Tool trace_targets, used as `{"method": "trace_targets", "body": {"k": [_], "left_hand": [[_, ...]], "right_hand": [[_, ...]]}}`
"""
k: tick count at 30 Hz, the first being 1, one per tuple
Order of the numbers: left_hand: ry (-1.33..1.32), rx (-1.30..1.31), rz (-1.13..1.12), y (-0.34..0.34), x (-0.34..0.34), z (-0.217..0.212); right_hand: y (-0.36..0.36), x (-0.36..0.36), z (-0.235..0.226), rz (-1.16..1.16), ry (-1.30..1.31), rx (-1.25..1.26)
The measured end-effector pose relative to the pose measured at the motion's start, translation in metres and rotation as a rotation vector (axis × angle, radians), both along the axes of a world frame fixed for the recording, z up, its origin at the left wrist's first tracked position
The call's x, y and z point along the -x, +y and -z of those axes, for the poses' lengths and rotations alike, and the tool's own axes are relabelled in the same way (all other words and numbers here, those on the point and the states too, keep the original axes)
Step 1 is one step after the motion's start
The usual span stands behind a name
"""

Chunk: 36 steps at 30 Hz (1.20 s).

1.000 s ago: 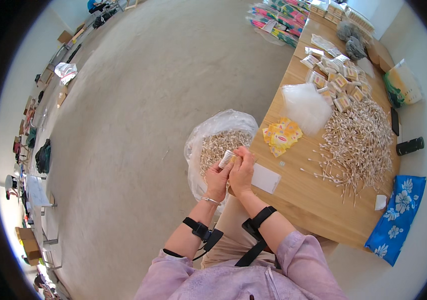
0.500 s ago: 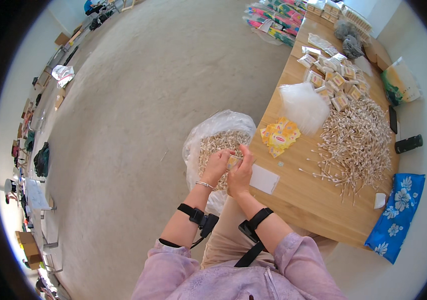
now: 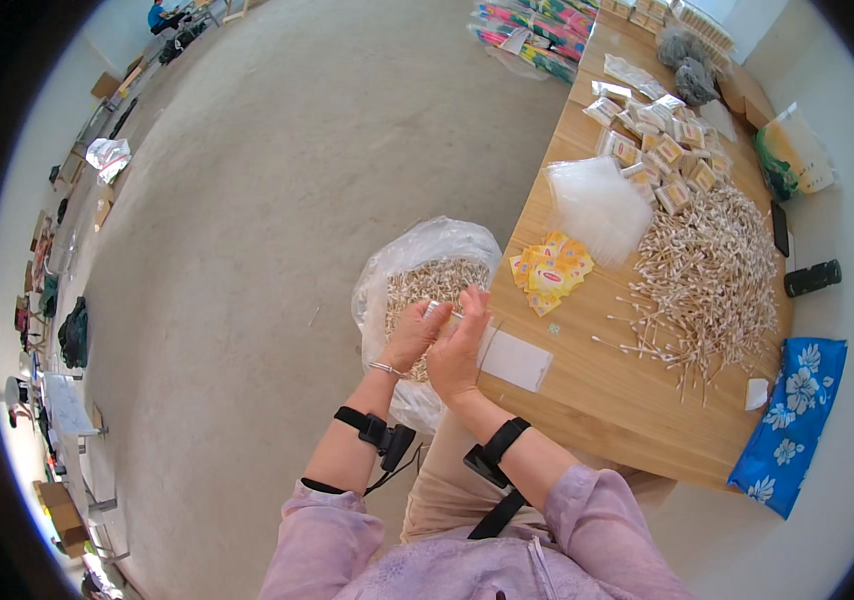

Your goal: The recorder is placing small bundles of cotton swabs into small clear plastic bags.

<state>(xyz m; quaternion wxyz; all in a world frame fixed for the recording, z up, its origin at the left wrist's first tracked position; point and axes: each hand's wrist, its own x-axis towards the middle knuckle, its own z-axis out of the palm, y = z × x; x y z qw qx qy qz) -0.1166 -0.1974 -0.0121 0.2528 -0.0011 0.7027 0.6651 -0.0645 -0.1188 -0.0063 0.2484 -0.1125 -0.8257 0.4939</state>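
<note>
We see both hands brought together over the open mouth of a clear bag (image 3: pixel 417 265) that sits on the floor against the table's near edge. The bag is full of pale, short swabs (image 3: pixel 425 285), a loose tan heap behind thin wrinkled plastic.

Between the hands is a small clear packet (image 3: pixel 439 311), whitish and narrow. It is small in this view, so we cannot be sure what is in it. The left hand (image 3: pixel 410 336) closes its fingers on the packet's left end; the right hand (image 3: pixel 459 345) is curled against its right side, fingertips up by the top edge. The packet lies right at the fingertips of both, just above the bag's swabs.

The table (image 3: pixel 597 400) runs from the right hand away to the upper right. Just beside that hand lies a flat white sheet (image 3: pixel 516 360), near the table's edge. Further on are yellow cards (image 3: pixel 549 275), a stack of clear sleeves (image 3: pixel 597 205), and a broad pile (image 3: pixel 712 280) of loose swabs. To the left of the bag the grey floor (image 3: pixel 247 250) lies open.
</note>
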Motion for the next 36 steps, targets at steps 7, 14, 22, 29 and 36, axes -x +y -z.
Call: {"method": "trace_targets", "body": {"k": [7,14,22,29,36], "left_hand": [[0.135,-0.037,-0.227,-0.039,0.01,-0.001],[0.315,0.071,-0.346,-0.025,-0.024,-0.053],[0.365,-0.11,-0.452,0.064,-0.081,-0.062],[0.062,-0.463,-0.281,0.121,-0.133,-0.075],[-0.149,-0.4,0.74,0.123,-0.138,-0.11]], "right_hand": [[-0.024,0.011,-0.015,-0.079,0.011,-0.138],[0.008,0.005,-0.032,-0.099,-0.112,0.463],[0.066,-0.034,-0.072,-0.183,-0.134,0.208],[0.132,-0.088,-0.1,-0.017,-0.226,-0.208],[0.207,-0.142,-0.136,-0.411,-0.057,-0.445]]}}
